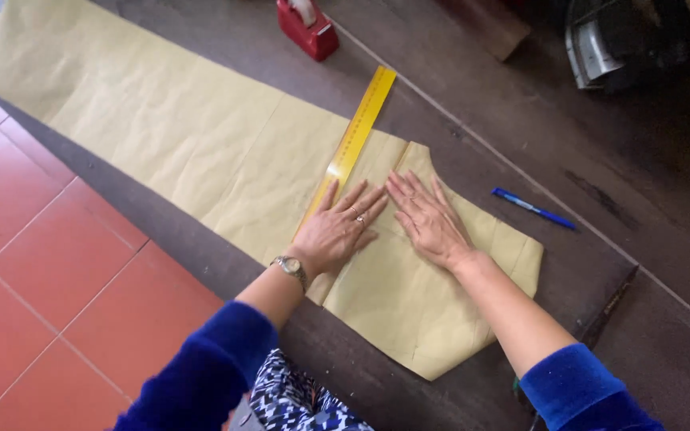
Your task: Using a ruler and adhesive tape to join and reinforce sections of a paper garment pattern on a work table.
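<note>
A long sheet of tan pattern paper (161, 128) lies across a dark wooden table (521, 136); its near end is cut to an angled shape. A yellow ruler (353, 136) rests on the paper, running from the far edge toward me. My left hand (337, 227), with a wristwatch and a ring, lies flat on the paper over the near end of the ruler, fingers apart. My right hand (429, 219) presses flat on the paper just beside it, fingers spread. Neither hand holds anything.
A blue pen (533, 207) lies on the table right of the paper. A red tape dispenser (307, 28) stands at the far edge. A dark metal object (600, 44) sits at the top right. Red floor tiles (41, 263) lie left of the table.
</note>
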